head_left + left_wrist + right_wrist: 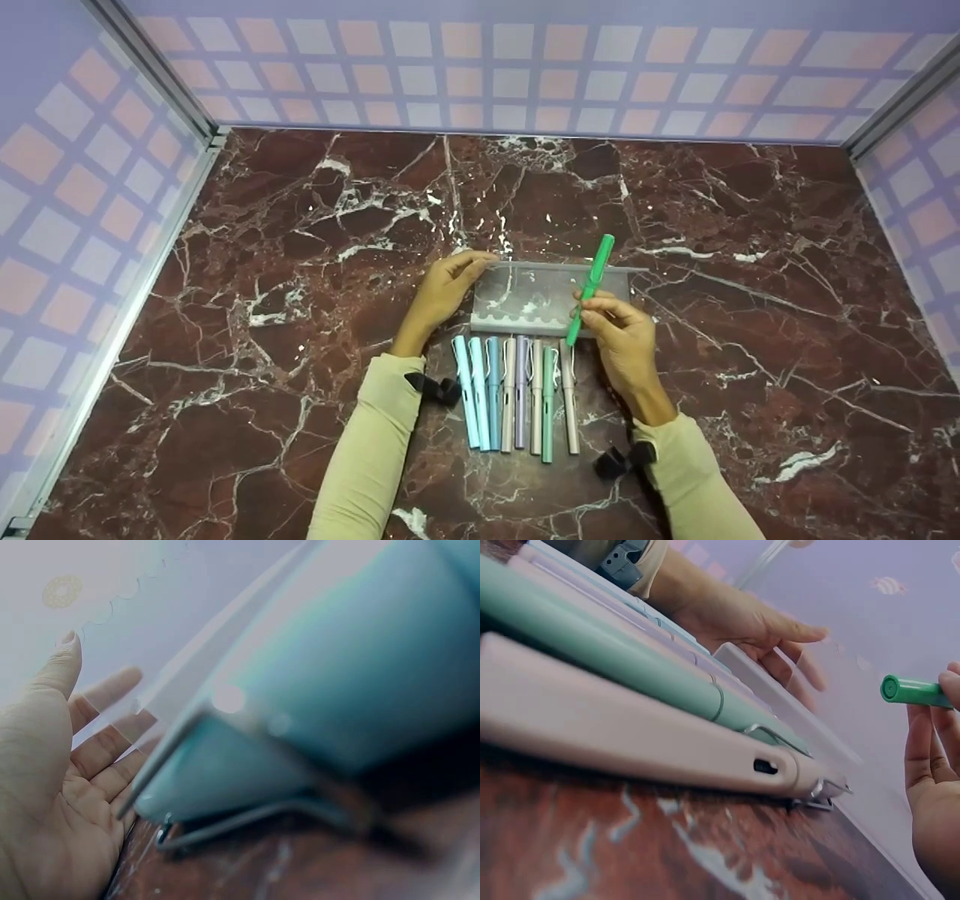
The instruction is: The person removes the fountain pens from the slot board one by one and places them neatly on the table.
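My pen is bright green; the tray is frosted grey; the table is maroon marble veined white.

Bright green pen, capped, slim, tilted with top end toward 1 o'clock, pinched near its lower end, raised over the holder's near right corner. Clear frosted pen holder, flat on the desk, scalloped slots along its near edge, steadied at its far left corner, directly at 12 o'clock from the pen row.
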Available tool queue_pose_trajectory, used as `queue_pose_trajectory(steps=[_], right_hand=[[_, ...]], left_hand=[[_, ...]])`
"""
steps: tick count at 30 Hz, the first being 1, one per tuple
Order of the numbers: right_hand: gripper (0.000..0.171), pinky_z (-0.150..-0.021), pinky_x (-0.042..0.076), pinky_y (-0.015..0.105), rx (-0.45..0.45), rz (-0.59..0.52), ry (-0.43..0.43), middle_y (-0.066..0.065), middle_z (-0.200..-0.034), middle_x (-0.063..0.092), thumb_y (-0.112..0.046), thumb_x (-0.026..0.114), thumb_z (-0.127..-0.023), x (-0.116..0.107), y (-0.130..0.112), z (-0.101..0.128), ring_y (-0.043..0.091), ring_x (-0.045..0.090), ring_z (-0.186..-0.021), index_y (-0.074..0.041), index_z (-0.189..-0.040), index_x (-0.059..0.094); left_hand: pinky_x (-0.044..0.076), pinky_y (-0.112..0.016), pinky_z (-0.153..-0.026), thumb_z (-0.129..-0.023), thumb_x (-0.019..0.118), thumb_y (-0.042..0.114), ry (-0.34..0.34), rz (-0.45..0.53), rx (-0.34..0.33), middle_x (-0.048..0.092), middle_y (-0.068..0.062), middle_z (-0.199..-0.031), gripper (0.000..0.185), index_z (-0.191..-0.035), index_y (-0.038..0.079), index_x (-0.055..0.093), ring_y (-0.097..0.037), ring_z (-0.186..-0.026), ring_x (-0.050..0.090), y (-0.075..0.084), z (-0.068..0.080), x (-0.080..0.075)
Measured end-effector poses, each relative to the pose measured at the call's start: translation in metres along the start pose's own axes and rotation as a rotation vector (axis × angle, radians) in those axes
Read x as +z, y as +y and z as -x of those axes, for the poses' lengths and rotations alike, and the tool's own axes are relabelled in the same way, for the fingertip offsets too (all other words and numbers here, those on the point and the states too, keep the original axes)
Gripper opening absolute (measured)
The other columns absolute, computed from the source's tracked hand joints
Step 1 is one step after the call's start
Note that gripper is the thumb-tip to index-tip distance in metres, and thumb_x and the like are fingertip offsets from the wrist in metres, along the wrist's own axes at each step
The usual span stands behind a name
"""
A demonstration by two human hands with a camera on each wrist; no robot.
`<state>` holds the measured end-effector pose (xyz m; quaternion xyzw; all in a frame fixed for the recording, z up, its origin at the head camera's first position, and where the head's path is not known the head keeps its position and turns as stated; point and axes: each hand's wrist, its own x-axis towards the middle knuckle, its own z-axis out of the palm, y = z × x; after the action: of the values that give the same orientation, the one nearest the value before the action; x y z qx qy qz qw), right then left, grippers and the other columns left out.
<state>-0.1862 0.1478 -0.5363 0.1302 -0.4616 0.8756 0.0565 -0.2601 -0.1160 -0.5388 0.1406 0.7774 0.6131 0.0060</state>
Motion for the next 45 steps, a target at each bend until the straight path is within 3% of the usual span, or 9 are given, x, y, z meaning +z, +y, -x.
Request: queue_pose_trajectory(steps=[7,15,20,28,37,45], right_hand=[[0.027,-0.079,0.06,0.03,0.02,-0.032,0.0,0.023,-0.107,0.073,0.025,0.053,-0.088,-0.004,-0.004,0.007,0.025,0.073,-0.086,0.004,-0.103,0.064],[0.054,-0.08,0.06,0.029,0.077,-0.021,-0.024,0.017,-0.106,0.074,0.026,0.051,-0.087,-0.007,-0.008,0.012,0.024,0.073,-0.088,-0.005,-0.131,0.05],[0.061,-0.078,0.06,0.029,0.085,0.004,-0.042,0.017,-0.105,0.074,0.025,0.053,-0.087,-0.011,-0.012,0.018,0.023,0.074,-0.086,-0.003,-0.141,0.047],[0.06,-0.077,0.061,0.033,0.059,-0.015,-0.076,0.02,-0.105,0.073,0.024,0.054,-0.088,-0.021,-0.019,0.03,0.027,0.074,-0.085,0.002,-0.144,0.045],[0.058,-0.075,0.061,0.032,0.095,0.006,-0.05,0.021,-0.101,0.072,0.024,0.052,-0.088,-0.027,-0.028,0.046,0.025,0.073,-0.081,-0.003,-0.138,0.051],[0.056,-0.071,0.061,0.028,0.118,0.072,-0.037,0.018,-0.099,0.073,0.024,0.05,-0.088,-0.034,-0.038,0.066,0.023,0.072,-0.079,-0.004,-0.135,0.054]], left_hand=[[0.05,-0.039,-0.096,-0.104,0.056,0.027,0.011,-0.035,0.01,0.072,-0.009,-0.119,0.028,-0.118,0.011,0.073,-0.023,-0.104,0.064,0.0,0.0,-0.001],[0.05,-0.041,-0.098,-0.104,0.055,0.026,0.002,-0.051,0.007,0.072,-0.01,-0.119,0.028,-0.119,0.01,0.072,-0.025,-0.108,0.065,0.001,0.0,0.0],[0.05,-0.041,-0.097,-0.104,0.056,0.027,0.006,-0.05,0.012,0.072,-0.011,-0.119,0.027,-0.118,0.011,0.073,-0.024,-0.106,0.065,0.0,-0.001,0.0],[0.048,-0.043,-0.096,-0.104,0.055,0.023,0.003,-0.014,0.023,0.071,-0.016,-0.118,0.029,-0.119,0.004,0.072,-0.031,-0.106,0.064,-0.001,-0.002,0.001],[0.047,-0.043,-0.099,-0.104,0.054,0.018,0.015,-0.015,-0.01,0.068,-0.022,-0.123,0.03,-0.121,-0.003,0.068,-0.04,-0.111,0.062,0.001,-0.001,0.003],[0.049,-0.039,-0.094,-0.103,0.057,0.027,0.021,-0.011,-0.008,0.072,-0.011,-0.117,0.028,-0.117,0.009,0.074,-0.027,-0.105,0.065,0.0,-0.001,0.001]])
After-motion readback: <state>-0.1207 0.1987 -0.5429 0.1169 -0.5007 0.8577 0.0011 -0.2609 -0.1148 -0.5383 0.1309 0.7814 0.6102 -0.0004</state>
